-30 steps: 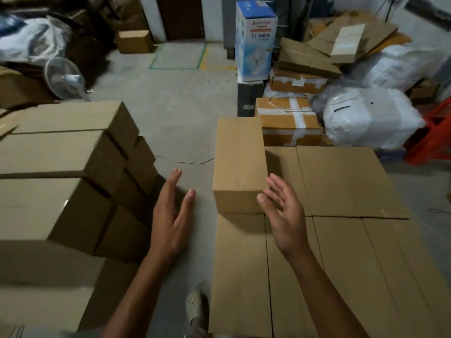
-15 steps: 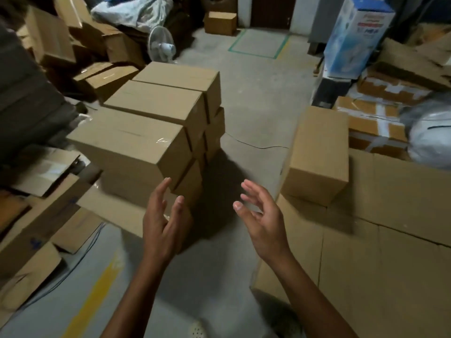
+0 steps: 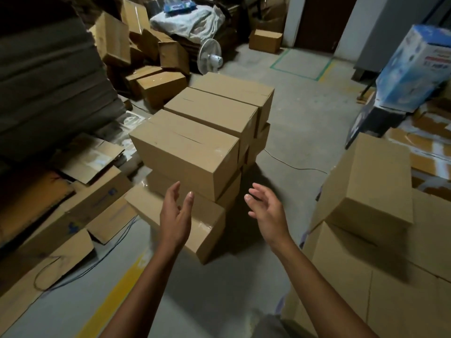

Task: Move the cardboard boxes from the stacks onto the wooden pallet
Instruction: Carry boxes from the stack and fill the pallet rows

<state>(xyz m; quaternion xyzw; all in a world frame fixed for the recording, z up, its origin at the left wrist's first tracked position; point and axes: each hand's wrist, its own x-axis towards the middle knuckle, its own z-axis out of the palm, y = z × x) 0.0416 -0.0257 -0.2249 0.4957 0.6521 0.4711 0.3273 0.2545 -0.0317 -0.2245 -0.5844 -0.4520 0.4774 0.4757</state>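
turns left, away from the placed box (image 3: 366,191) and toward the stack (image 3: 207,123), now centred in view. brings left hand (image 3: 174,218) close before the near top box (image 3: 185,154). carries right hand (image 3: 268,213) clear of the placed box, fingers spread, empty.

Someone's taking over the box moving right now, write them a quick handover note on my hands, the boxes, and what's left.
Left hand: open, empty, in front of the stack.
Right hand: open, empty, over the floor beside it.
Stack: three boxes across the top, more beneath; nearest top box sits just ahead of the hands.
Done: a layer of boxes on the right, a single box on top; pallet itself not visible.
Left: move the stacked boxes over, probably nearest top box first.
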